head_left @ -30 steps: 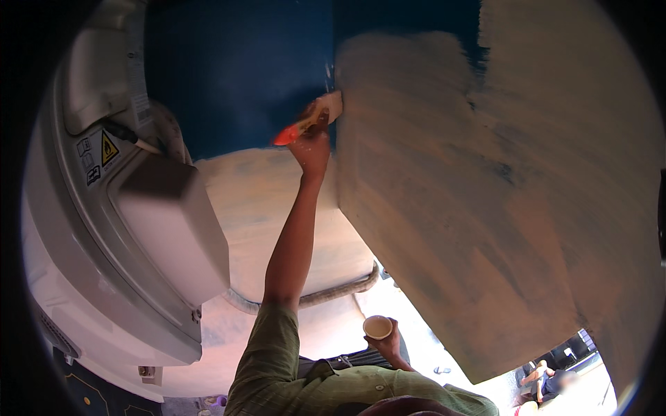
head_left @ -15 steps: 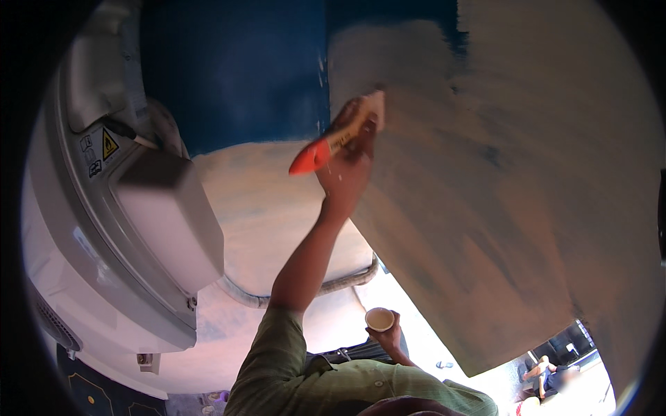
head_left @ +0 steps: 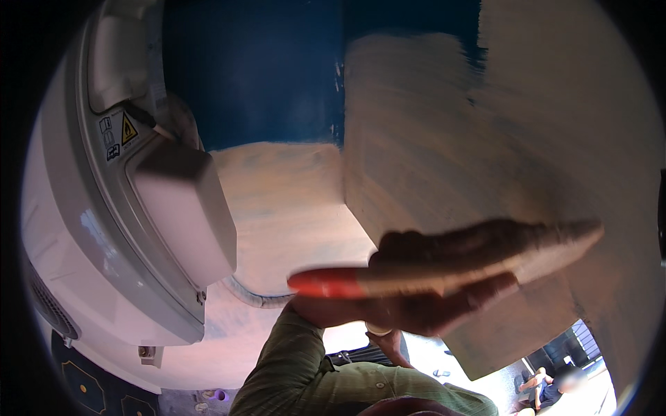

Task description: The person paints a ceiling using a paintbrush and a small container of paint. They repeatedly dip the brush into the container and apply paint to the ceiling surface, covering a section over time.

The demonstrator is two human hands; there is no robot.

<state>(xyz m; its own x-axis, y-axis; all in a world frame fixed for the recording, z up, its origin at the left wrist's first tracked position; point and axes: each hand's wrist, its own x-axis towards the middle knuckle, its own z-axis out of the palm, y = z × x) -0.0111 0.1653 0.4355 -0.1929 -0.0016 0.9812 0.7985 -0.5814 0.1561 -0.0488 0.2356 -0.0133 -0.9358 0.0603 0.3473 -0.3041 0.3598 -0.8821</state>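
Close in front of the camera, my left hand is closed round a paintbrush with a red-tipped handle and pale bristles pointing right, slightly blurred by motion. Behind it is a wall with streaky beige paint over dark blue; whether the bristles touch it I cannot tell. My right hand, lower down, grips a small cup, mostly hidden behind my left hand. Beige paint also covers the lower part of the facing wall, below a blue upper area.
A white air-conditioner unit with a warning label fills the left side, beside a curved hose. A person sits in the lower-right opening. A dark panel with gold lines and small items are at lower left.
My left hand and brush have left the blue-beige corner, coming down, right and much nearer the camera, with the brush now lying nearly horizontal. They now hide most of the cup.
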